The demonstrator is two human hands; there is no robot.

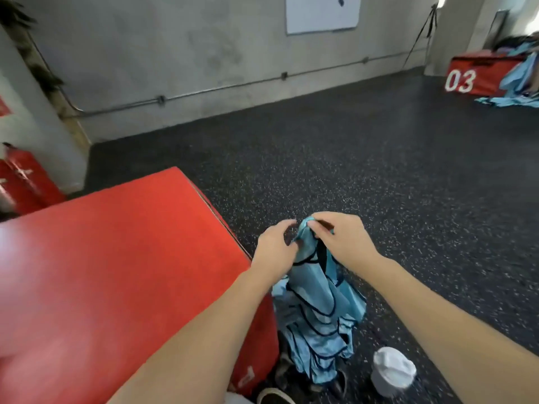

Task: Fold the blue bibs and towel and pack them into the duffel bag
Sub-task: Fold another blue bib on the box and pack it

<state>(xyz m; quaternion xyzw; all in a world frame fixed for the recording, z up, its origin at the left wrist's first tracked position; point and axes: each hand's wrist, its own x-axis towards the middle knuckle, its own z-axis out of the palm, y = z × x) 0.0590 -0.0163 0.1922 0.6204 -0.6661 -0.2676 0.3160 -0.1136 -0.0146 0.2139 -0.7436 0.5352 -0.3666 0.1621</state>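
Right hand: the right hand (338,237) is pinching the top edge of a shiny light-blue mesh bib with dark piping (316,301), just right of centre frame, so the cloth is hanging free instead of bunching.
Left hand: the left hand (275,252) is curling its fingers round the same top edge just beside the right, seemingly hunting for a shoulder or seam to spread the bib flat.
Bib: it is dangling in a crumpled column down toward the lower middle of the frame, apparently more than one layer, not yet folded.
Work surface: the big red padded box (116,272) is filling the left half, close at hand, likely the folding top.
More bibs: a heap of light-blue fabric (516,86) is spilling off a red box marked 03 (466,78) at upper right, well apart.
White bundle: a rolled white cloth (392,371), possibly the towel, is lying on the dark speckled rubber floor (379,170) at lower right.
Duffel bag: not showing anywhere.
Stage: early, by this commentator's reckoning.
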